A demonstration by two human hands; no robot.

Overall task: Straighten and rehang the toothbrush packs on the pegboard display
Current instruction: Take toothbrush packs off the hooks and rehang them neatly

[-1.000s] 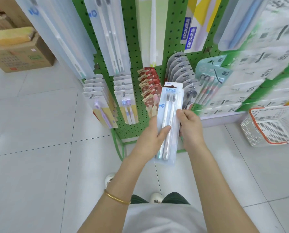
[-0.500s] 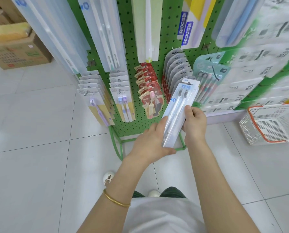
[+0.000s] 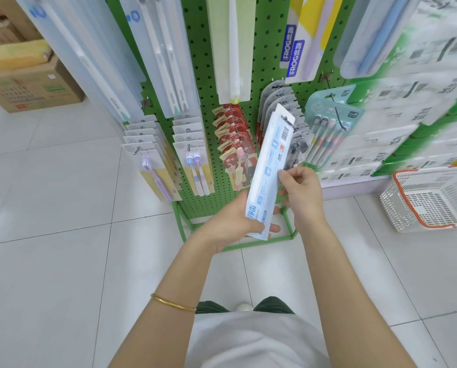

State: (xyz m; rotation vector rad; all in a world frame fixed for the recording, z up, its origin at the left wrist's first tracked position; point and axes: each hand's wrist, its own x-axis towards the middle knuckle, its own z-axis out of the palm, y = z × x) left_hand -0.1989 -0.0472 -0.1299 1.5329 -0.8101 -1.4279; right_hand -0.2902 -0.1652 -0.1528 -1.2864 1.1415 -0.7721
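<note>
Left hand [image 3: 232,221] grips the toothbrush pack's [image 3: 268,176] near end; right hand [image 3: 300,189] pinches its right edge before the pegboard [image 3: 203,75].

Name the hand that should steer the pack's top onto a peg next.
Right, probably. The right hand pinches the toothbrush pack higher up, nearer its top end and the pegboard; the left hand grips its bottom end.
</note>
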